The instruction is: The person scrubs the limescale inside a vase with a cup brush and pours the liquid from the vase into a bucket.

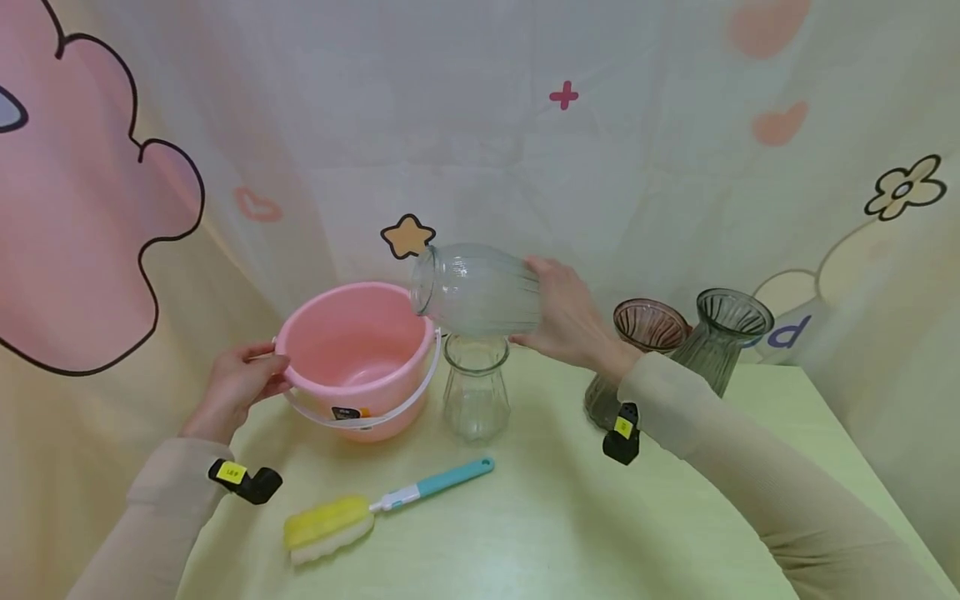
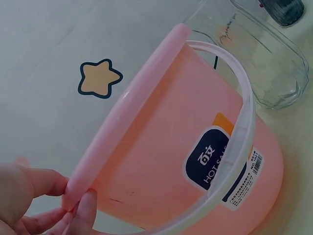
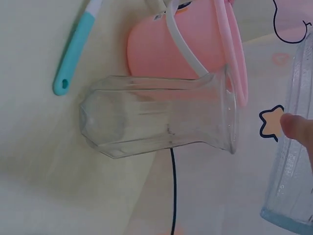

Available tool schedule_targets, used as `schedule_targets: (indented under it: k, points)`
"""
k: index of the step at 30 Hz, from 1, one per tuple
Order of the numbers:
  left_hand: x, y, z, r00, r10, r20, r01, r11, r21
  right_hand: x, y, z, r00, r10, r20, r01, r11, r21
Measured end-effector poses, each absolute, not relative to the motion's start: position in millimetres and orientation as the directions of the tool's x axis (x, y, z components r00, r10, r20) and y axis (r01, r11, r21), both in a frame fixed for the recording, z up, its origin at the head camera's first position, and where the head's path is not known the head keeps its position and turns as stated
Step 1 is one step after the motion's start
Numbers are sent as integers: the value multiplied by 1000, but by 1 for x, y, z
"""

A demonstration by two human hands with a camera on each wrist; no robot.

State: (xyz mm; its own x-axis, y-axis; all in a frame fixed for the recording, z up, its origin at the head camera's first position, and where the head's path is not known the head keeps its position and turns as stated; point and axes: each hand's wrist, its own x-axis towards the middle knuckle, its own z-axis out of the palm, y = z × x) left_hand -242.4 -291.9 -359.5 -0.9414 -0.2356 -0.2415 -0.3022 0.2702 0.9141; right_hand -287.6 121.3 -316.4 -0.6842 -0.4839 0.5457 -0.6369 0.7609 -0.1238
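Observation:
My left hand (image 1: 238,383) pinches the left rim of a pink plastic bucket (image 2: 146,161) between thumb and fingers. The bucket stands upright, its white handle (image 2: 247,103) hanging down at the front. In my right hand (image 1: 570,321) is a clear ribbed glass vase (image 1: 480,287), gripped near its base. It lies sideways in the air, mouth toward the bucket and overlapping its right rim in the head view. Below it, a second clear glass vase (image 1: 476,408) stands upright beside the bucket. Only part of the held vase shows in the right wrist view.
A sponge brush with a yellow and white head (image 1: 326,525) and teal handle (image 1: 453,479) lies in front of the bucket. At the right, behind my right forearm, stand a reddish-brown vase (image 1: 648,321) and a grey-green vase (image 1: 712,342). A printed curtain (image 1: 487,125) hangs behind the table.

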Motion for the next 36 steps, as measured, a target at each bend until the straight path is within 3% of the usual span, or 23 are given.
schedule_targets:
  k: [10, 13, 16, 21, 28, 32, 36]
  points:
    - [-244, -292, -364, -941, -244, -235, -299, 272, 915, -303, 93, -286, -502, -661, 558, -568, 739, 364]
    - [-244, -293, -364, -943, -242, -228, -289, 256, 923, -303, 86, -282, -494, -722, 485, -507, 692, 514]
    - [-244, -294, -364, -945, -238, -224, -279, 236, 931, -301, 80, -280, -507, -751, 423, -471, 652, 594]
    - [-243, -294, -363, -945, -239, -225, -279, 222, 934, -297, 74, -282, -529, -755, 389, -422, 631, 651]
    - [-242, -292, -363, -943, -234, -234, -282, 197, 939, -296, 72, -287, -489, -767, 414, -355, 609, 710]
    - [-242, -292, -363, -941, -243, -234, -284, 201, 937, -297, 73, -291, -471, -738, 483, -387, 665, 639]
    - [-242, -293, -363, -941, -242, -235, -285, 196, 938, -298, 75, -297, -458, -653, 603, -468, 754, 461]
